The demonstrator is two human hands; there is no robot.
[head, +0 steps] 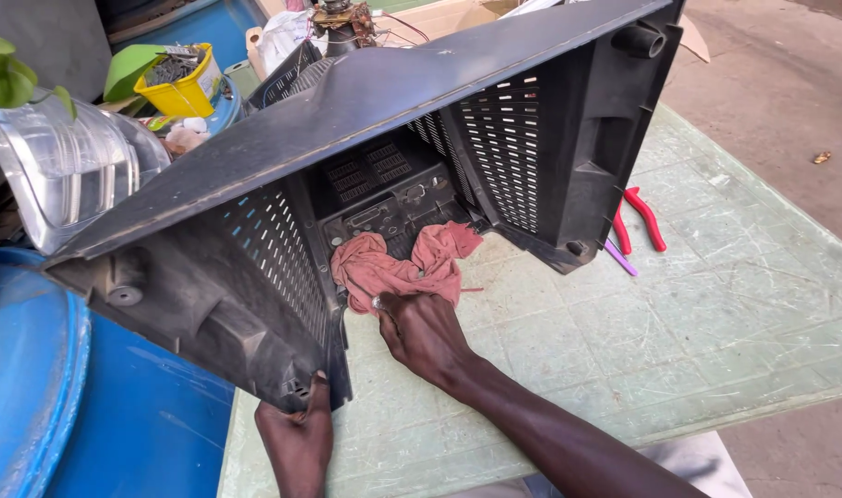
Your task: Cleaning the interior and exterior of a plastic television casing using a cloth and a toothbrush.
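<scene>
My left hand (298, 441) grips the lower corner of a big black plastic shell (393, 148), thumb hooked over its edge, fingers closed on the rim. The shell is hollow and dusty, shaped like a wide funnel lying on its side with its open mouth toward me, and its inner walls are punched with rows of small slots. My right hand (423, 334) reaches into that mouth, fingers curled and pressing down on a crumpled pink rag (398, 266) that lies soft and wrinkled at the shell's floor, partly on the counter (624, 341). The counter is pale green, scratched and scuffed all over. Red-handled pliers (644, 218) lie on it just behind the shell's right edge. To my left stand a smooth blue barrel (34, 369) and a yellow tub (183, 90).
</scene>
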